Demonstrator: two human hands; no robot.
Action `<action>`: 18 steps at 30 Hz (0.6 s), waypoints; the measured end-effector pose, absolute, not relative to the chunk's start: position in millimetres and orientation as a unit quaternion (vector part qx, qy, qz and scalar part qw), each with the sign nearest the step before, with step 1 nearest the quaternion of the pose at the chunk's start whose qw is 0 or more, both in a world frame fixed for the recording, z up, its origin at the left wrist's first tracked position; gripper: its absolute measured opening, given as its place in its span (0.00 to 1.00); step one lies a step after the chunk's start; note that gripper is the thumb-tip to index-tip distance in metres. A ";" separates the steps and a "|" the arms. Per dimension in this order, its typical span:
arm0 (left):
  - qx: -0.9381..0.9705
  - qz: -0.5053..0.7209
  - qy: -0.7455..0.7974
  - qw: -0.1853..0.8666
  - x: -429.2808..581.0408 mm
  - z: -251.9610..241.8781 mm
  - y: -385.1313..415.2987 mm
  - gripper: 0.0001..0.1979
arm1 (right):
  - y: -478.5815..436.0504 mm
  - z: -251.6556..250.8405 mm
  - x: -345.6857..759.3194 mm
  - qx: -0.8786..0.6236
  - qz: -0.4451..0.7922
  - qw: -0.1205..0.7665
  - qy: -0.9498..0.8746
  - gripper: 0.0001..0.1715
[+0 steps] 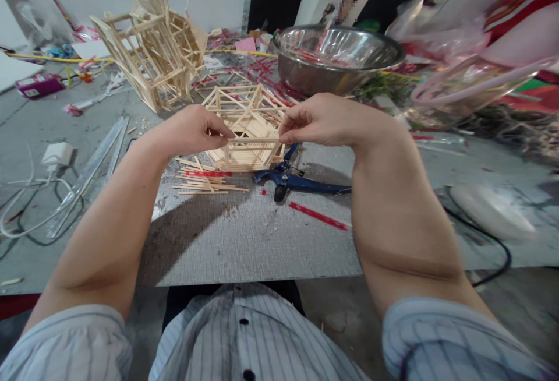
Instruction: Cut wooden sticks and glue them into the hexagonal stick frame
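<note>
A small wooden stick frame (247,130) stands on the grey mat (244,241) in front of me. My left hand (192,130) pinches one end of a thin stick (253,140) lying along the frame's near top edge. The other end of that stick is pinched by my right hand (318,120). Both hands have their fingers closed. A pile of loose sticks (203,180) lies just below my left hand.
Blue pliers (297,180) and a red stick (318,216) lie right of the pile. A larger stick model (151,49) leans at the back left, a steel bowl (336,55) at the back. A white charger (56,154) with cable lies left.
</note>
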State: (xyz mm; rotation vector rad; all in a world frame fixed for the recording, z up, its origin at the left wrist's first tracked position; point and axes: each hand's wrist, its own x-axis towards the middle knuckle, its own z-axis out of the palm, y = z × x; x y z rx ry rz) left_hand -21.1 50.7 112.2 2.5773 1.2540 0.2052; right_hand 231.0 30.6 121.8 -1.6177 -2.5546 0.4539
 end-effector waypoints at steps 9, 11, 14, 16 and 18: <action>0.895 0.049 0.418 0.146 -24.4 122.6 48.8 0.24 | 30.2 124.0 228.9 -0.519 0.127 0.019 -0.845 0.15; 0.896 0.040 0.419 0.143 -24.9 121.9 48.5 0.25 | 30.7 123.0 228.6 -0.514 0.120 0.017 -0.849 0.15; 0.897 0.036 0.417 0.143 -27.0 118.5 48.7 0.24 | 31.4 123.2 229.7 -0.515 0.120 0.018 -0.848 0.16; 0.893 0.059 0.424 0.139 -29.2 115.8 46.9 0.23 | 30.3 125.6 232.0 -0.524 0.128 0.025 -0.842 0.15; 0.884 0.110 0.436 0.130 -30.9 112.4 41.9 0.22 | 26.9 128.7 235.4 -0.530 0.146 0.041 -0.835 0.14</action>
